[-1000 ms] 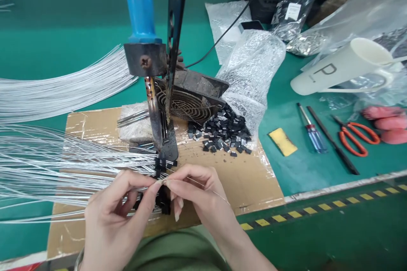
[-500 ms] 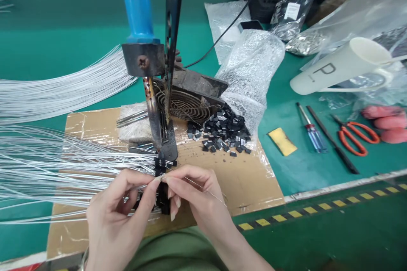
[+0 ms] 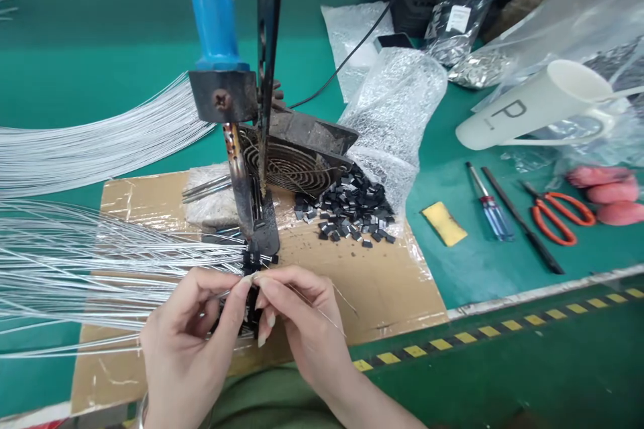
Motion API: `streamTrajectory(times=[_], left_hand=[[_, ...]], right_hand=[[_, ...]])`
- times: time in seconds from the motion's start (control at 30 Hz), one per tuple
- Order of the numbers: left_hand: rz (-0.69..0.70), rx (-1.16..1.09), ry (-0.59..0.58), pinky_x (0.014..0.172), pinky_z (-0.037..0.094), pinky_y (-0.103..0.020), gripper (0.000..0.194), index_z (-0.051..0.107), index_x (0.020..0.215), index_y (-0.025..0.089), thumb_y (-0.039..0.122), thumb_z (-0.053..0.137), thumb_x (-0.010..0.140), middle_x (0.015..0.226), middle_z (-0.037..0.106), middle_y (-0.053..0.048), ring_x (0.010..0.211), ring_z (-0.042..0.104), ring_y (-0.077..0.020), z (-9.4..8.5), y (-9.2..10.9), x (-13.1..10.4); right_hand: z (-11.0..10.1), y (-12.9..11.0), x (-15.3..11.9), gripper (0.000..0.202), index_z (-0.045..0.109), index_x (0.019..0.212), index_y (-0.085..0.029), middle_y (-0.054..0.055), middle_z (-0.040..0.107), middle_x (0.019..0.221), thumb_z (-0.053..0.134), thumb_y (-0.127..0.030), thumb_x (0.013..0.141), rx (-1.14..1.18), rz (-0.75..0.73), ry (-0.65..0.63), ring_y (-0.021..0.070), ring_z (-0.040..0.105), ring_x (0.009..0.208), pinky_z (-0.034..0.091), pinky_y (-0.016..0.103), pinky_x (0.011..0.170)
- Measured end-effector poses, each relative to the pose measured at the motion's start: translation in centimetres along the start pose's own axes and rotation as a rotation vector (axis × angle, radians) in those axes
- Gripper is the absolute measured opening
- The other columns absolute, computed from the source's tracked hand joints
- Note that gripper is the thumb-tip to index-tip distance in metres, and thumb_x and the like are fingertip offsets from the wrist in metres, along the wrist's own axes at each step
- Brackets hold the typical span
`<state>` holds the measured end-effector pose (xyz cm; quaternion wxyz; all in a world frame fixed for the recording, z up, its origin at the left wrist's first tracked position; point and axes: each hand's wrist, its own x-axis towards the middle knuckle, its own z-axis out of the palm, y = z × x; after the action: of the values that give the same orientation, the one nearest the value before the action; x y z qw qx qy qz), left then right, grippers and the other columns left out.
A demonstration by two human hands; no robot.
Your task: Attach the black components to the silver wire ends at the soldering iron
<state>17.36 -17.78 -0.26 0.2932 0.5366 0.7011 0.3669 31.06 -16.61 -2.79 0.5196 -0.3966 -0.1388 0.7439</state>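
Below the tip of a soldering iron (image 3: 216, 30) clamped upright, my two hands meet. My left hand (image 3: 188, 335) is closed in a pinch of thumb and forefinger; what its fingertips hold is too small to make out. Thumb to forefinger, my right hand (image 3: 306, 312) pinches a thin wire (image 3: 329, 323), which trails back across the palm. Right behind the fingertips stands a row of black connectors (image 3: 251, 260), partly hidden by my hands. Many silvery-white wires (image 3: 151, 285) run into it from the left.
A cardboard sheet (image 3: 392, 295) lies under the work. Behind are a dusty fan (image 3: 296, 164), loose black connector housings (image 3: 352, 211) and bubble wrap (image 3: 397, 100). To the right lie a yellow sponge (image 3: 445, 223), a screwdriver (image 3: 496, 214), orange-handled scissors (image 3: 558, 214) and a white mug (image 3: 533, 110).
My right hand has shifted slightly left and its wrist has turned a little. Both hands keep their pinch at the same spot. The whole view has moved slightly.
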Motion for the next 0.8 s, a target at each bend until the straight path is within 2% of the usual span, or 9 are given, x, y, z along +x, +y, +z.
streamTrajectory(times=[0.1,0.13,0.23,0.27,0.37,0.43,0.5,0.63,0.8], left_hand=[[0.026,0.029,-0.028,0.050,0.046,-0.016,0.012,0.074,0.088,0.024,0.035,0.077,0.092,0.074,0.077,0.002,0.059,0.066,-0.0101,-0.2,-0.1,0.5],[0.022,0.023,-0.038,0.048,0.045,-0.016,0.011,0.075,0.090,0.024,0.035,0.078,0.092,0.075,0.077,0.002,0.060,0.067,-0.0104,-0.3,-0.1,0.7],[0.011,0.003,-0.064,0.046,0.043,-0.016,0.009,0.076,0.096,0.026,0.034,0.077,0.092,0.080,0.078,0.001,0.063,0.068,-0.0109,-0.5,-0.1,1.1],[0.018,0.007,-0.074,0.047,0.042,-0.016,0.009,0.077,0.096,0.026,0.034,0.076,0.092,0.080,0.078,0.001,0.063,0.067,-0.0106,-0.5,-0.2,1.1],[0.053,0.044,-0.070,0.048,0.041,-0.017,0.011,0.077,0.092,0.026,0.036,0.075,0.094,0.079,0.076,0.001,0.062,0.064,-0.0100,-0.7,-0.5,1.2],[0.076,0.075,-0.075,0.048,0.039,-0.018,0.012,0.077,0.090,0.025,0.037,0.075,0.094,0.077,0.076,0.002,0.061,0.063,-0.0099,-0.8,-0.6,1.1],[0.075,0.101,-0.077,0.049,0.038,-0.019,0.014,0.077,0.088,0.026,0.038,0.074,0.094,0.076,0.076,0.002,0.059,0.061,-0.0096,-0.9,-0.4,0.9],[-0.008,0.085,-0.051,0.056,0.041,-0.021,0.016,0.076,0.088,0.026,0.039,0.073,0.094,0.081,0.076,0.003,0.065,0.061,-0.0101,-0.8,0.1,0.6],[0.033,0.124,-0.071,0.053,0.039,-0.023,0.017,0.078,0.088,0.025,0.041,0.074,0.094,0.078,0.076,0.002,0.063,0.061,-0.0105,-0.7,-0.3,0.8]], right_hand=[[-1.2,-1.2,0.1,0.018,0.090,0.090,-0.025,0.002,0.079,0.075,0.089,-0.043,0.086,-0.213,-0.109,0.017,0.0122,0.067,0.050,0.059,0.024,0.047],[-1.8,-1.9,0.2,0.016,0.090,0.094,-0.027,0.002,0.079,0.078,0.088,-0.041,0.088,-0.339,-0.203,0.066,0.0127,0.068,0.053,0.059,0.025,0.049],[-4.1,-4.6,0.9,0.009,0.088,0.099,-0.027,0.004,0.081,0.091,0.082,-0.031,0.093,-0.825,-0.548,0.334,0.0176,0.072,0.073,0.062,0.031,0.065],[-4.9,-5.4,1.3,0.010,0.087,0.100,-0.025,0.005,0.078,0.089,0.079,-0.030,0.095,-0.979,-0.632,0.395,0.0187,0.070,0.074,0.061,0.032,0.066],[-6.4,-6.7,2.6,0.009,0.082,0.096,-0.021,0.004,0.072,0.079,0.079,-0.030,0.094,-1.391,-0.745,0.438,0.0215,0.067,0.074,0.056,0.036,0.069],[-6.8,-6.7,3.2,0.006,0.078,0.093,-0.020,0.003,0.071,0.080,0.078,-0.026,0.094,-1.522,-0.763,0.417,0.0220,0.067,0.076,0.055,0.036,0.070],[-6.8,-6.3,3.4,0.004,0.076,0.092,-0.019,0.003,0.071,0.081,0.076,-0.023,0.094,-1.540,-0.780,0.409,0.0214,0.068,0.076,0.055,0.034,0.069],[-6.4,-5.8,2.9,0.003,0.076,0.091,-0.019,0.003,0.073,0.080,0.077,-0.021,0.093,-1.428,-0.805,0.442,0.0195,0.069,0.073,0.057,0.032,0.065],[-5.4,-5.5,1.9,0.008,0.078,0.092,-0.023,0.001,0.079,0.082,0.084,-0.026,0.088,-1.017,-0.634,0.517,0.0157,0.074,0.065,0.061,0.026,0.060]])
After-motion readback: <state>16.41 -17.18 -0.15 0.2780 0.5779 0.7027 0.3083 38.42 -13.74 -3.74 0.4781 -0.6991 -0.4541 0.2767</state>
